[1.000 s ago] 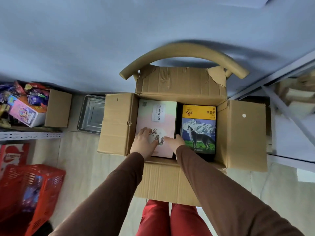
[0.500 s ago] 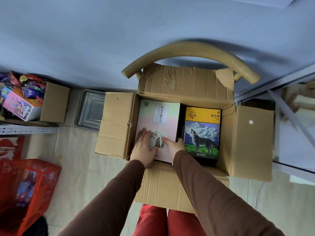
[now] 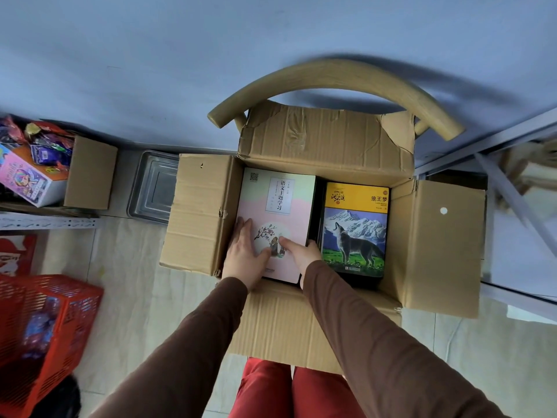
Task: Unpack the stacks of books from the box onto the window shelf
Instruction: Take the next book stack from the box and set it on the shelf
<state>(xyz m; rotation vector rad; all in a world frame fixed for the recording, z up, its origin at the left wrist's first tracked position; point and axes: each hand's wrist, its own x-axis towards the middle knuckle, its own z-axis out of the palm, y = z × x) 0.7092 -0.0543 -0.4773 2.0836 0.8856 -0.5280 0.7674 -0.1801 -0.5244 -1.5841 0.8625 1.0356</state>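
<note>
Cardboard box, flaps folded outward on all four sides, is seen from above on a wooden chair set against a pale blue wall. Two stacks of books are held inside, side by side, with a narrow dark gap between them. The left stack is topped by a pink-and-green workbook printed with a QR code and the vertical title 语文主题学习 above a round plum-blossom picture. The right stack is topped by a yellow-banded paperback titled 狼王梦, with a howling wolf pictured before snowy peaks.

The left hand is laid flat, fingers spread, on the workbook's near left corner, close against the box wall. The right hand is closed around the workbook's near right edge, thumb on the cover and fingers tucked into the gap beside the wolf book. Brown sleeves and red trousers are visible below.

Little room is left between the stacks and the box walls. To the left, bare tiled floor is bordered by a metal tray, a small carton of snack packets, and a red plastic basket. A metal frame is seen at right.
</note>
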